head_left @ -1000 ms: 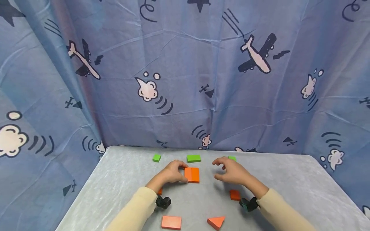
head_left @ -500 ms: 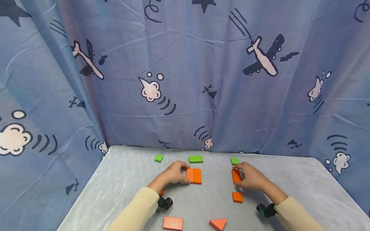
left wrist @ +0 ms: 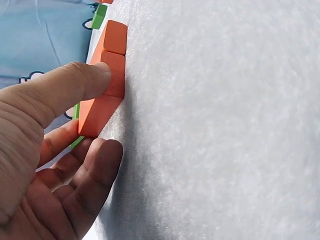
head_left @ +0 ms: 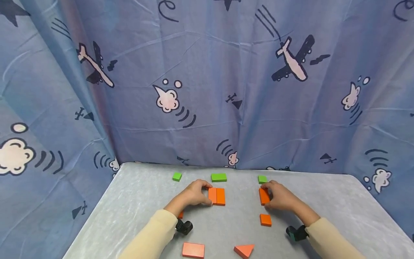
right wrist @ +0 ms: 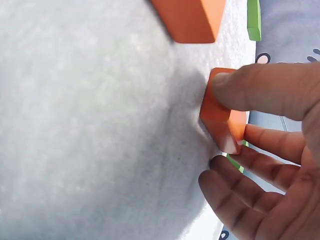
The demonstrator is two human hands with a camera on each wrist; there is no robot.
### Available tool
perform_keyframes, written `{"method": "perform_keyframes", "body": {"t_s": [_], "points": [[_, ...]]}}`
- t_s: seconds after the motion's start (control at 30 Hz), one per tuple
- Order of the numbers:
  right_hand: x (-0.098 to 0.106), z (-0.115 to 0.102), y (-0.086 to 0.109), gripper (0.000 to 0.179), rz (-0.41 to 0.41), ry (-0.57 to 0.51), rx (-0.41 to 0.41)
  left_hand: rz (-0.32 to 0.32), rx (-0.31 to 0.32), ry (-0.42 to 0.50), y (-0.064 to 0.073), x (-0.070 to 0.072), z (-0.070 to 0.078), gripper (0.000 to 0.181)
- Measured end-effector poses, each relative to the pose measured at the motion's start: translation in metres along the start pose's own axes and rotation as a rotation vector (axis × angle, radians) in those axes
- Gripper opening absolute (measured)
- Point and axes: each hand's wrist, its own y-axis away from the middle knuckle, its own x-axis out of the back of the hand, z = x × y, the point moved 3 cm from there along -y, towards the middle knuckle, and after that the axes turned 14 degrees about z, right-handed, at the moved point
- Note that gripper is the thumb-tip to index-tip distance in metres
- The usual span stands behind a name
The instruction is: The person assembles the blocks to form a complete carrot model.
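In the head view, your left hand point(head_left: 193, 194) pinches the left orange block point(head_left: 212, 196) lengthwise, thumb toward you and fingers at the far end; the block lies on the bench point(head_left: 339, 205) with its long side touching the middle orange block point(head_left: 220, 196). Your right hand point(head_left: 282, 196) pinches the right orange block point(head_left: 264, 197), well apart from that pair, with the green square block point(head_left: 262, 179) just beyond your fingertips and the orange square block point(head_left: 266, 220) on your side of it. If those fingertips push outward, they could well knock the green square block askew; pulling the held block straight toward you could bump the orange square one. Another orange block point(head_left: 181, 215) shows only partly past your left wrist, and a lowered or swinging wrist could drag it. In the left wrist view, your thumb point(left wrist: 97, 80) presses the left block's near end while the lower fingers point(left wrist: 102, 165) hang clear of it; the middle block has no finger on it that you can see, so a twist or uneven squeeze could open the seam between the two. In the right wrist view, your thumb and a finger span the right block; whether it sits fully flat you cannot tell, and an off-centre pinch could turn it or let it slip.
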Motion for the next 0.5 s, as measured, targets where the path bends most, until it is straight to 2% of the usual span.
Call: {"method": "perform_keyframes", "body": {"t_s": [0.23, 0.5], "points": [[-0.003, -0.007, 0.004, 0.061, -0.007, 0.005, -0.028, -0.017, 0.004, -0.002, 0.004, 0.001, 0.001, 0.054], [-0.019, -0.033, -0.007, 0.060, -0.012, -0.028, -0.019, -0.020, 0.018, -0.004, 0.007, 0.000, -0.001, 0.055]]}}
